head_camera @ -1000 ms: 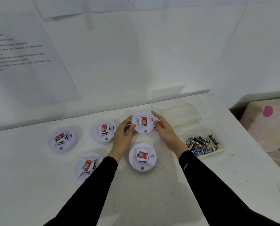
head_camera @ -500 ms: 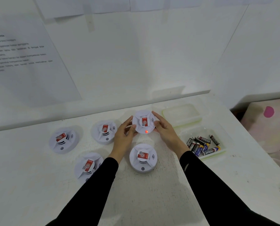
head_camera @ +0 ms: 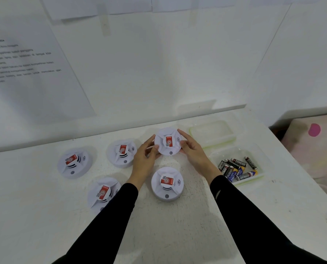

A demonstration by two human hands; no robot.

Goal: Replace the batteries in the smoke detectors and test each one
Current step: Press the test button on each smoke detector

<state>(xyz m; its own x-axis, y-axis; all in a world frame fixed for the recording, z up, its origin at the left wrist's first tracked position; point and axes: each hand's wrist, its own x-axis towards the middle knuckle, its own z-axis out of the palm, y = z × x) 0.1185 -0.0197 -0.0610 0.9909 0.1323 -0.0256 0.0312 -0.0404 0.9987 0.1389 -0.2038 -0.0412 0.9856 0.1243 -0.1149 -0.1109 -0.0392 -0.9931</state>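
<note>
Several round white smoke detectors with red labels lie on the white table (head_camera: 44, 216). The far middle detector (head_camera: 168, 141) is held between both hands: my left hand (head_camera: 144, 159) grips its left rim with thumb and fingers, and my right hand (head_camera: 192, 149) curls round its right rim. Its front button is dark. Others lie at the far left (head_camera: 74, 162), centre left (head_camera: 122, 153), near left (head_camera: 102, 193) and near middle (head_camera: 167, 183). My left sleeve covers part of the near left one.
A clear tray (head_camera: 261, 162) at the right holds several AA batteries (head_camera: 237, 169). Behind it lies a clear lid (head_camera: 212, 133). A printed sheet (head_camera: 25, 69) hangs on the wall. The table's right edge drops off beside a pink patterned cushion (head_camera: 314, 141).
A red light glowed on the held detector's front half a second ago; it is dark now. Both hands have stayed on its rim.
</note>
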